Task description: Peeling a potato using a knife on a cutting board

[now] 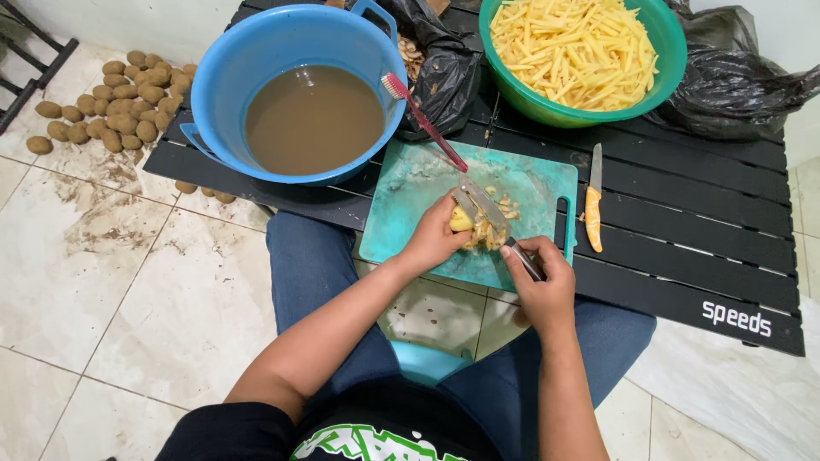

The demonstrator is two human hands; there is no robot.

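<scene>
My left hand (433,241) grips a partly peeled yellow potato (461,220) over the teal cutting board (410,205). In my right hand (540,275) is a metal peeler (487,212), its blade laid against the potato. A small heap of peelings (497,224) lies on the board just beside the potato.
A blue basin of brown water (313,119) with a red toothbrush (424,120) on its rim stands at the left of the black slatted table (683,222). A green bowl of cut potato strips (581,51), an orange-handled knife (594,205), black bags (735,81). Unpeeled potatoes (111,102) on the floor.
</scene>
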